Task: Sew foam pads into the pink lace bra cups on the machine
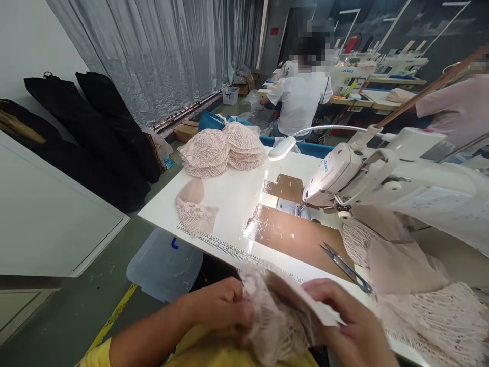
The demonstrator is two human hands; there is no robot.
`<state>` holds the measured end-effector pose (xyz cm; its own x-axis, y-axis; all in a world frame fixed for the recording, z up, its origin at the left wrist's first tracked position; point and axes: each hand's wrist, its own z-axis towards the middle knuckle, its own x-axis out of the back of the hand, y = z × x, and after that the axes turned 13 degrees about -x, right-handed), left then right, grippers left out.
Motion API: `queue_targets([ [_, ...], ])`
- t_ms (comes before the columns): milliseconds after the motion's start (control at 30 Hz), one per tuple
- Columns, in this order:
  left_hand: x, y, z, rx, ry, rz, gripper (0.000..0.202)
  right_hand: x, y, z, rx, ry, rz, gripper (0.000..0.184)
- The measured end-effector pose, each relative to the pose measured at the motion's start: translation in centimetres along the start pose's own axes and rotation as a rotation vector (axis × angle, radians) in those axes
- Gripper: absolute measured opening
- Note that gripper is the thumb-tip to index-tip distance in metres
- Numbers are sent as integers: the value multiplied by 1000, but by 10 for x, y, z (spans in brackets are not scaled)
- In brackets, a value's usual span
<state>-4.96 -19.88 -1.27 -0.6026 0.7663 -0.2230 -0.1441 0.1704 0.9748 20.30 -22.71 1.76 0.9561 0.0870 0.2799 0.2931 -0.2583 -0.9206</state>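
So the left hand (pixel 225 306) and right hand (pixel 351 318) are each pinching a side of the pale lace piece (pixel 277 318), bottom center of the frame (snips (pixel 349 270) lying lower right, btw).

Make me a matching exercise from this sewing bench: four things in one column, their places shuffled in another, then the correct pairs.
Things
1. Thread snips
2. Crumpled lace piece
3. Stacked lace cups
4. Translucent plastic bin

Places
A. Below the near edge of the white table
B. Held between the left hand and the right hand
C. Near the table's far edge, left of the sewing machine
D. Lying partly on the brown panel

Right pairs
1-D; 2-B; 3-C; 4-A
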Motion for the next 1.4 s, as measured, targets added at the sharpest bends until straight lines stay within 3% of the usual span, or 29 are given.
queue_targets([
  [67, -4, 7, 2, 15, -195, -154, 56, -16, -3, 10, -95, -350, 13, 12],
  [100, -6, 11, 4, -2, -211, -147, 65, -23, -3, 13, -139, -490, 55, 15],
  [167, -7, 18, 11, -69, -88, 32, 82, -33, -2, 17, -211, -634, 165, 18],
  [233, -4, 22, 19, -126, 81, 300, 85, -39, 2, 16, -294, -683, 283, 23],
  [300, 2, 21, 27, -145, 107, 410, 85, -39, 8, 15, -382, -681, 422, 29],
  [367, 9, 17, 30, -79, 16, 307, 76, -36, 13, 14, -411, -612, 525, 33],
  [433, 15, 12, 30, 30, -29, 167, 55, -32, 16, 13, -404, -486, 565, 33],
  [533, 18, 7, 29, 114, 18, 41, 30, -28, 17, 14, -390, -273, 583, 35],
  [633, 11, 6, 31, 78, 65, -80, 29, -29, 18, 15, -333, -116, 550, 62],
  [667, 9, 6, 33, 61, 90, -97, 33, -29, 19, 17, -300, -78, 517, 62],
  [733, 4, 4, 37, 41, 152, -98, 42, -27, 20, 20, -223, -14, 430, 42],
  [800, 1, 1, 40, 31, 216, -68, 46, -23, 22, 23, -188, -29, 382, 31],
  [933, 1, -3, 44, -28, 290, -46, 47, -17, 26, 26, -270, -149, 583, 51],
  [1033, 1, -4, 46, -90, 303, -56, 46, -16, 30, 23, -251, -22, 667, 58],
  [1100, 0, -3, 48, -123, 299, -13, 48, -16, 30, 22, -217, 5, 648, 54],
  [1167, 0, -2, 48, -154, 292, 42, 49, -17, 27, 22, -203, -57, 603, 47],
  [1300, 0, 1, 49, -186, 242, 76, 45, -19, 18, 27, -251, -320, 542, 32],
  [1400, 0, 1, 48, -167, 218, 91, 44, -20, 14, 30, -306, -444, 547, 31],
])
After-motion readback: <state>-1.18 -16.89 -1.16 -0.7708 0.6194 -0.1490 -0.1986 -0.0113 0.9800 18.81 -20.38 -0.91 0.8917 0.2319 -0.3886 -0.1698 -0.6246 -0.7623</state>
